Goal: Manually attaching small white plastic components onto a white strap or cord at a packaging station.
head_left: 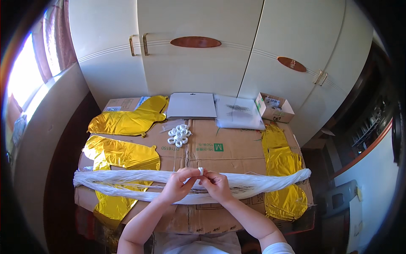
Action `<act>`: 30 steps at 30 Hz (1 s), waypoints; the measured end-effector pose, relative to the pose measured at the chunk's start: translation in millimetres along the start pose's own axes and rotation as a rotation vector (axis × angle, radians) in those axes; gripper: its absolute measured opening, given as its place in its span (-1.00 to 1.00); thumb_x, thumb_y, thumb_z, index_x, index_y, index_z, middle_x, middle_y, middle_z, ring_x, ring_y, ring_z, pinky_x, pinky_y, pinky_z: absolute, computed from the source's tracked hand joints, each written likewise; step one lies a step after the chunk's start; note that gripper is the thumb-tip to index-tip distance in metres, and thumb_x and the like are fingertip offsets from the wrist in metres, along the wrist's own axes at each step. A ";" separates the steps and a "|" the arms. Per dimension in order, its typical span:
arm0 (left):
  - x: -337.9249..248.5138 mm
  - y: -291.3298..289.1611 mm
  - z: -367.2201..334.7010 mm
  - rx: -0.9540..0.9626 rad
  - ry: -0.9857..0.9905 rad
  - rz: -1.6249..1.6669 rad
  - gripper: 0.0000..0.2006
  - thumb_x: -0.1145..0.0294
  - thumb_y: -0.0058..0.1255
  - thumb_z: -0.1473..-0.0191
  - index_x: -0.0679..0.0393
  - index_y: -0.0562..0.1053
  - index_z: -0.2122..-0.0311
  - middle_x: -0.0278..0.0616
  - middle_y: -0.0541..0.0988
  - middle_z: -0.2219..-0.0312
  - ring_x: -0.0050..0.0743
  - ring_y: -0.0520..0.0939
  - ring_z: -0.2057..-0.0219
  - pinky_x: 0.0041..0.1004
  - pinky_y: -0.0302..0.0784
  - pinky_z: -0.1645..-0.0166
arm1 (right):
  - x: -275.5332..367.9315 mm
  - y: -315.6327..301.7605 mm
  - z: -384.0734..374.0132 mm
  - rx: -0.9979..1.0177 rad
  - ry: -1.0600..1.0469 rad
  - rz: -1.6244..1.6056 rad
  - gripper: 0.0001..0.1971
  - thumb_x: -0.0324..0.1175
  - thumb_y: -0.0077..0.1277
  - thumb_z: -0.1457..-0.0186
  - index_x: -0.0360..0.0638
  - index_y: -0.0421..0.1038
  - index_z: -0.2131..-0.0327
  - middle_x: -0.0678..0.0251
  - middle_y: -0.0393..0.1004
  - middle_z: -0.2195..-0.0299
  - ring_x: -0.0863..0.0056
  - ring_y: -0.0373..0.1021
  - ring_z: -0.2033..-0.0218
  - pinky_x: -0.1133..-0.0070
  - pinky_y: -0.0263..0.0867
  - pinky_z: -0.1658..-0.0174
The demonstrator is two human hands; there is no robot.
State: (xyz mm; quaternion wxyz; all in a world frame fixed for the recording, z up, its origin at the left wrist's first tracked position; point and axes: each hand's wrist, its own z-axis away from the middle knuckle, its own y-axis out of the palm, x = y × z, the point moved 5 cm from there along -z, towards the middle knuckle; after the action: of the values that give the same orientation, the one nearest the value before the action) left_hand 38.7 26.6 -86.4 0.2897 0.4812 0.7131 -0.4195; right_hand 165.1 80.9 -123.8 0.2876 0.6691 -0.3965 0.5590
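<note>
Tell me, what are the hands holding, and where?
Both hands, left and right, pinch a small white ring between their fingertips, above the long bundle of white string.

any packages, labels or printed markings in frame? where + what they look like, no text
Small open brown cardboard box: far right of the table, flaps up, green-and-white label on its side.
Flattened brown cardboard sheet: covers the tabletop, green square printed mark near its middle.
White sticker label: far left, on a brown carton part hidden by gold foil balloons.
Stack of clear plastic bags: beside the small box.
No screens or signs.
</note>
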 end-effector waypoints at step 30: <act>11.7 -1.7 0.2 0.162 -0.443 0.447 -0.85 0.47 -0.09 -0.06 0.32 0.43 0.29 -0.29 0.53 0.42 -0.70 0.47 0.34 -0.65 0.37 0.21 | 54.6 -6.7 -1.1 0.011 -0.700 0.486 -0.67 -0.61 0.06 0.25 -0.10 0.47 0.29 0.39 0.43 0.38 0.43 0.34 0.37 0.55 0.28 0.28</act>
State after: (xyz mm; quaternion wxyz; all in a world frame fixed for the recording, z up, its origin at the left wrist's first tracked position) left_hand 32.8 31.2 -95.5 0.4835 0.5442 0.4738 -0.4955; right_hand 173.5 73.8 -69.8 -0.0081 0.7073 -0.6133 0.3515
